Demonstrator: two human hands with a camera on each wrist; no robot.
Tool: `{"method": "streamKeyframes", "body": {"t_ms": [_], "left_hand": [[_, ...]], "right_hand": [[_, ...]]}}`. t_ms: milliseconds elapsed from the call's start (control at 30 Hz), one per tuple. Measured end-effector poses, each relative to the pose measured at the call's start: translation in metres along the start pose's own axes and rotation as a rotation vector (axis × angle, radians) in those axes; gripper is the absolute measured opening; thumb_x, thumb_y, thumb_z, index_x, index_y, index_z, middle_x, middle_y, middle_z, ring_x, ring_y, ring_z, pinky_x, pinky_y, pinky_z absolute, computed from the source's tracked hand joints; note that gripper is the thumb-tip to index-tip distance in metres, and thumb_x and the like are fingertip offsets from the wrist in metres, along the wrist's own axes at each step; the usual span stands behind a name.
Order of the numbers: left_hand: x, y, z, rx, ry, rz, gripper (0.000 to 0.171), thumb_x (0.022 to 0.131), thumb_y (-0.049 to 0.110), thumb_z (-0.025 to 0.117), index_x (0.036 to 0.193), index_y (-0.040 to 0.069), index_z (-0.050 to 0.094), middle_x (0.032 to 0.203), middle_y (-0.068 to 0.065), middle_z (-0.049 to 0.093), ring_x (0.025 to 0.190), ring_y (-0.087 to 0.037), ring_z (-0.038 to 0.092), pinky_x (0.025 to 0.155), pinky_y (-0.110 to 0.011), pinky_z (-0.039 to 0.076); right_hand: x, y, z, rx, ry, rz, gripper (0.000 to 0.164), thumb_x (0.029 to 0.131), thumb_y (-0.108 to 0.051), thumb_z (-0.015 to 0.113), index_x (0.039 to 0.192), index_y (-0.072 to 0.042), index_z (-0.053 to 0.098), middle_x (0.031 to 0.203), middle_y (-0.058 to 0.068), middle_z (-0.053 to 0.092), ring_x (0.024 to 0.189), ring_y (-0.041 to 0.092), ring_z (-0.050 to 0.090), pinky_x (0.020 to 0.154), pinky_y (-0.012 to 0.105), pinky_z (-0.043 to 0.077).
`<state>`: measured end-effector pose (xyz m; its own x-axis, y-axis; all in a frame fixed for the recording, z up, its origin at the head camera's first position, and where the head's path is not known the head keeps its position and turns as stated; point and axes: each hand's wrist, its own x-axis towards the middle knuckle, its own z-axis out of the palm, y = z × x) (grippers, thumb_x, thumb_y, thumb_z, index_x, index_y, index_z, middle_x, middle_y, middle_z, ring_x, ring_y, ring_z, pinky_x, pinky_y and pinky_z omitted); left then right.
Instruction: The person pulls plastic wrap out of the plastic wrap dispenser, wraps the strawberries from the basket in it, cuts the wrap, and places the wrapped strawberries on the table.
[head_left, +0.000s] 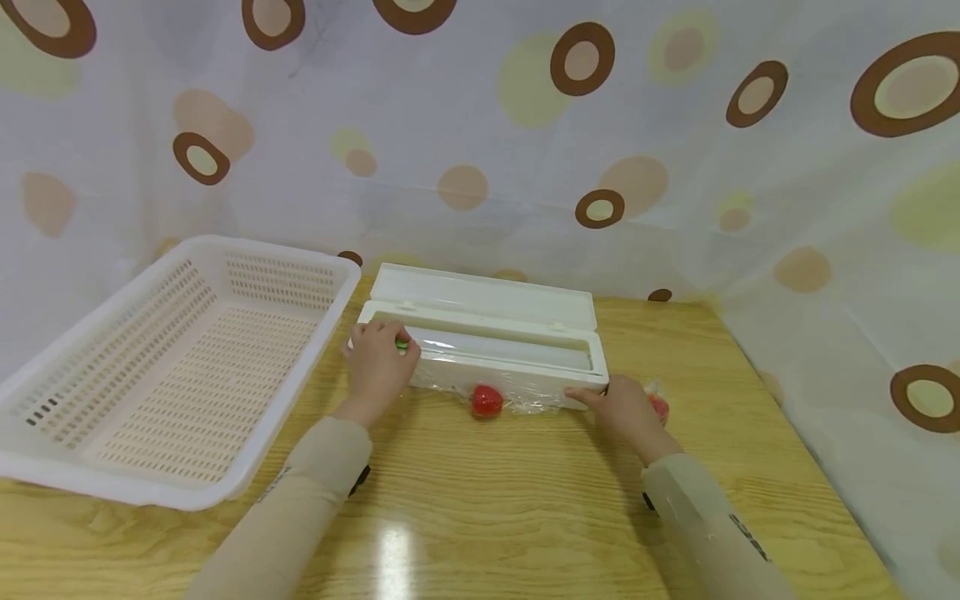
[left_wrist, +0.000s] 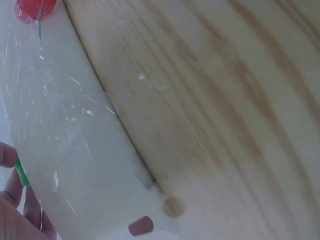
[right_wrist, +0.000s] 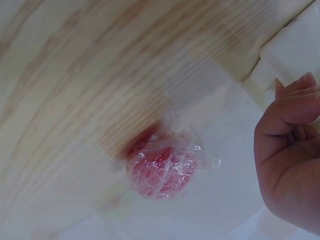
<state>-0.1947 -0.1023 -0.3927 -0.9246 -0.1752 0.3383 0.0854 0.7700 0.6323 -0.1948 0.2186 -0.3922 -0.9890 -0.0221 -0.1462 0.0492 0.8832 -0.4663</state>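
A white cling film box stands with its lid raised behind it and a roll of film inside. My left hand is at the box's left end, pinching a small green tab at the front edge. With my right hand I grip the right front corner, thumb along the front face. Clear film hangs down the front. A red, rounded, fruit-like thing sits at the front of the box with film over it. Beside my right hand lies a reddish ball wrapped in film.
A large white plastic basket with slotted walls stands on the left of the wooden table. Behind and to the right hangs a white curtain with brown and yellow spots, meeting the table's far and right edges.
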Motion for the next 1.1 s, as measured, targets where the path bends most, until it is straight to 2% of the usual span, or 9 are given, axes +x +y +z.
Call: {"method": "streamKeyframes", "body": {"t_ms": [100,200,300,533,800,1100], "left_hand": [[0.002,-0.004,-0.002,-0.016,0.024,-0.018,0.013,0.083,0.013,0.059,0.082,0.0,0.063,0.093,-0.019,0.059,0.094,-0.034,0.042,0.085,-0.05,0.038],[0.003,-0.007,-0.004,-0.03,0.032,-0.018,0.013,0.082,0.011,0.059,0.082,-0.002,0.063,0.089,-0.019,0.057,0.089,-0.032,0.039,0.079,-0.045,0.038],[0.003,-0.008,-0.004,-0.056,0.027,-0.016,0.014,0.082,0.01,0.058,0.084,-0.003,0.063,0.088,-0.019,0.055,0.089,-0.032,0.038,0.079,-0.045,0.038],[0.0,-0.014,-0.001,-0.092,0.069,-0.035,0.01,0.083,0.007,0.056,0.085,-0.003,0.059,0.086,-0.016,0.045,0.09,-0.03,0.035,0.076,-0.043,0.035],[-0.001,-0.008,-0.003,-0.092,0.066,-0.051,0.012,0.086,0.004,0.05,0.094,-0.002,0.057,0.088,-0.017,0.042,0.088,-0.03,0.034,0.07,-0.04,0.034],[0.002,-0.005,-0.005,-0.066,0.054,-0.104,0.023,0.085,-0.005,0.045,0.106,-0.001,0.054,0.101,-0.024,0.04,0.095,-0.034,0.033,0.073,-0.044,0.042]], "right_hand": [[0.0,0.001,-0.001,-0.003,0.004,-0.008,0.054,0.081,-0.059,0.057,0.079,-0.005,0.057,0.055,-0.005,0.026,0.05,0.01,0.025,0.047,0.026,0.029],[0.001,0.003,-0.002,-0.005,0.009,0.001,0.055,0.08,-0.06,0.057,0.076,-0.005,0.056,0.054,-0.005,0.026,0.05,0.01,0.025,0.047,0.026,0.029],[0.001,0.004,-0.001,-0.009,0.011,0.003,0.055,0.08,-0.061,0.057,0.074,-0.006,0.055,0.054,-0.005,0.024,0.049,0.01,0.024,0.046,0.026,0.029],[0.001,0.002,0.0,-0.004,-0.008,0.006,0.057,0.079,-0.063,0.056,0.074,-0.006,0.055,0.053,-0.005,0.024,0.049,0.01,0.024,0.047,0.025,0.03],[0.0,0.0,-0.003,-0.009,-0.006,-0.012,0.058,0.08,-0.06,0.056,0.081,-0.003,0.058,0.055,-0.004,0.027,0.05,0.011,0.027,0.048,0.027,0.032],[-0.001,-0.001,-0.003,-0.022,-0.001,-0.024,0.055,0.081,-0.059,0.057,0.075,-0.004,0.054,0.057,-0.003,0.027,0.051,0.012,0.028,0.05,0.027,0.032]]}}
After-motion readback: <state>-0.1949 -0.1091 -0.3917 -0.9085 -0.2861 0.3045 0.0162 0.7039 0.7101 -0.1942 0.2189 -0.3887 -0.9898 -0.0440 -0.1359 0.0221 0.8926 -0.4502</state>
